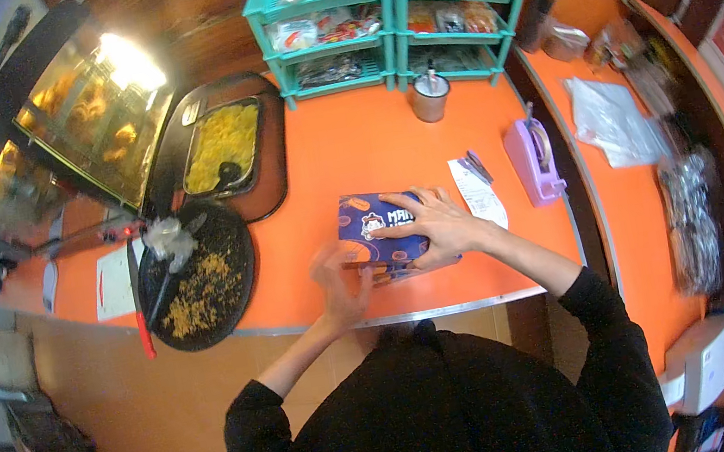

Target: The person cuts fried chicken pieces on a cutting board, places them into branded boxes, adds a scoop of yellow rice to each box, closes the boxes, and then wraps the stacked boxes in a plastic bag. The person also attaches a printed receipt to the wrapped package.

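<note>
A dark blue printed cardboard food box (pixel 371 214) rests on the orange counter before me. My right hand (pixel 436 225) lies spread over the right part of its lid, fingers apart and pressing on top. At the box's lower left corner is my left hand (pixel 344 292), blurred, with its fingers apart; whether it touches the side of the box is unclear. A paper receipt (pixel 483 201) with writing lies just right of the box, and a dark slim object, perhaps a stapler (pixel 479 166), sits on its upper end.
To the left stand a round black pan (pixel 233 301) with crumbs, a red-handled knife (pixel 145 328) and a tray of yellow food (pixel 223 141). Teal plastic racks (pixel 335 47) and a cup (pixel 432 103) are at the back. A purple tape dispenser (pixel 527 159) stands at right.
</note>
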Motion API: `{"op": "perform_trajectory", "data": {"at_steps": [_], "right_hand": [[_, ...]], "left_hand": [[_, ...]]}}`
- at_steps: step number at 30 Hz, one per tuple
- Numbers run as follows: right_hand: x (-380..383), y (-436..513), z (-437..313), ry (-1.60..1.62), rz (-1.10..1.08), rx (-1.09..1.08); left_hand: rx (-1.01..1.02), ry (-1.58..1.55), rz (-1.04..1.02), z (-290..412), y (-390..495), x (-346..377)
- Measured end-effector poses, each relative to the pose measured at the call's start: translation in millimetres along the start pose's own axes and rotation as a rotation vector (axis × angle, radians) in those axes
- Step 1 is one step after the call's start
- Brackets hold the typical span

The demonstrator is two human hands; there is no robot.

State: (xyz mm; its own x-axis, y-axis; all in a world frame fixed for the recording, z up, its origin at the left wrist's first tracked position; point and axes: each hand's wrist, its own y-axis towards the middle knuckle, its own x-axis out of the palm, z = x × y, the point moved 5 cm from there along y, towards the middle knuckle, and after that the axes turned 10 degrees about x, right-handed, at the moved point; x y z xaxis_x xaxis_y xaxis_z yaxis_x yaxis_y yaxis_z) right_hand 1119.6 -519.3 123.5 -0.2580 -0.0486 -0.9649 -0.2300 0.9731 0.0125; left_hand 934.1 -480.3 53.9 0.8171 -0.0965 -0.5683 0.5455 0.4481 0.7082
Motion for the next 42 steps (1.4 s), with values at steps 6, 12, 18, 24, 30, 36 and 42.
{"op": "perform_trajectory", "data": {"at_steps": [6,12,18,24,30,36,42], "right_hand": [[11,-28,4,0.179,0.394,0.145],[35,-294,36,0.143,1.486,1.201],[38,-595,-29,-0.836,1.628,1.980],[49,-704,-25,-0.008,1.615,1.685],[12,-717,-37,-0.269,1.389,1.702],[-65,-566,-49,-0.550,1.359,1.419],[-47,-331,-45,1.513,1.351,0.639]], "left_hand": [[-0.780,-0.926,-0.348,-55,29,13],[-0.976,-1.231,-0.343,-48,26,5],[-1.131,-1.170,-0.294,-54,20,1],[-1.004,-0.874,-0.022,-10,29,-9],[-1.142,-1.516,-0.057,89,41,45],[-1.080,-1.718,0.024,201,41,112],[-1.126,-1.799,0.017,246,39,114]]}}
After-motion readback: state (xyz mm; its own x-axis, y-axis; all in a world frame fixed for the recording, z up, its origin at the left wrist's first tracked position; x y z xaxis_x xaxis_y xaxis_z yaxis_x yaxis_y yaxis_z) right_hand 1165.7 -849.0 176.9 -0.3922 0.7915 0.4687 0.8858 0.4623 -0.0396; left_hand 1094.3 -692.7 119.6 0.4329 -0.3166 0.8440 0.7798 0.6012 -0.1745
